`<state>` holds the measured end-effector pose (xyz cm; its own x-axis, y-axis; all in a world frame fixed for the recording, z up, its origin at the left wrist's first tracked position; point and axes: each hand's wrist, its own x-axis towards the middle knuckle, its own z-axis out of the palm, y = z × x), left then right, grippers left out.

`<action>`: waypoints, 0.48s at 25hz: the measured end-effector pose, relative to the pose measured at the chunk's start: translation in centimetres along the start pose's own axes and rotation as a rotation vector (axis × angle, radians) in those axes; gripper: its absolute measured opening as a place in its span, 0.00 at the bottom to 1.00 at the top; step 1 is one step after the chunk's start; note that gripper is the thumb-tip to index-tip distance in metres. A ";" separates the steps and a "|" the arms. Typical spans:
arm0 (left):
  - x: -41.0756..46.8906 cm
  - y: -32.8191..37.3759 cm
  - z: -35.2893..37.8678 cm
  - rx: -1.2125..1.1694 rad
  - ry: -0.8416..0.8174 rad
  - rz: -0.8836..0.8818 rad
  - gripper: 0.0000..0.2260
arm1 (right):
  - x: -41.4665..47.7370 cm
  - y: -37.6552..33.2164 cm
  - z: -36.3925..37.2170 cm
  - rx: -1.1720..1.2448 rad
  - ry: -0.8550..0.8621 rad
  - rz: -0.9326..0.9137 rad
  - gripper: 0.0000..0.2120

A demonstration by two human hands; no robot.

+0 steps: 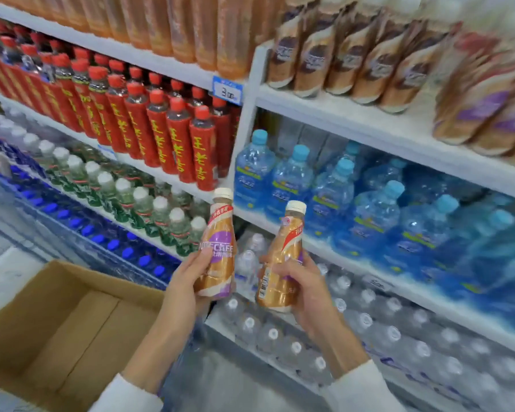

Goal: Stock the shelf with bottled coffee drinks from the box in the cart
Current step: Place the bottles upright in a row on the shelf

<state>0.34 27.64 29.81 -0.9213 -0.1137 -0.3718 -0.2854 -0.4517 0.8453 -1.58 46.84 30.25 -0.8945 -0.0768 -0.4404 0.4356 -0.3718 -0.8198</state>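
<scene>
My left hand (pixel 188 281) grips a gold and purple coffee bottle (pixel 217 248) with a white cap, held upright. My right hand (pixel 305 295) grips a second coffee bottle (pixel 281 263), tilted slightly right, its barcode side toward me. Both bottles are in the air in front of the shelves, close together. The open cardboard box (pixel 57 322) sits at the lower left; the part of its inside that I can see holds no bottles. Rows of the same coffee bottles (pixel 354 63) stand on the white upper right shelf (pixel 369 123).
Red herbal tea bottles (pixel 161 129) fill the middle left shelf, with green-labelled bottles (pixel 149 209) and blue-capped bottles below. Large blue water bottles (pixel 369 203) stand under the coffee shelf, clear water bottles (pixel 309 337) lower down. A white upright post (pixel 247 114) divides the two bays.
</scene>
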 end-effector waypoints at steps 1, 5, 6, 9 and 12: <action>-0.5 -1.0 2.5 0.007 -0.043 -0.010 0.21 | -1.2 -0.9 -2.3 0.012 0.034 -0.025 0.39; -2.6 -4.2 12.2 0.034 -0.253 -0.071 0.11 | -6.4 -4.1 -10.8 0.098 0.207 -0.129 0.38; -3.1 -4.8 14.2 0.042 -0.305 -0.085 0.10 | -7.4 -4.8 -12.4 0.119 0.243 -0.151 0.39; -4.0 -6.3 19.6 0.042 -0.429 -0.106 0.11 | -10.0 -6.4 -16.9 0.207 0.362 -0.230 0.40; -4.4 -7.5 23.6 0.093 -0.504 -0.152 0.09 | -11.6 -7.7 -20.2 0.220 0.436 -0.289 0.35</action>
<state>0.27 52.46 34.15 -0.8739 0.3963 -0.2817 -0.4266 -0.3472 0.8351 7.49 69.29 34.31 -0.8294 0.4290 -0.3580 0.1059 -0.5084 -0.8546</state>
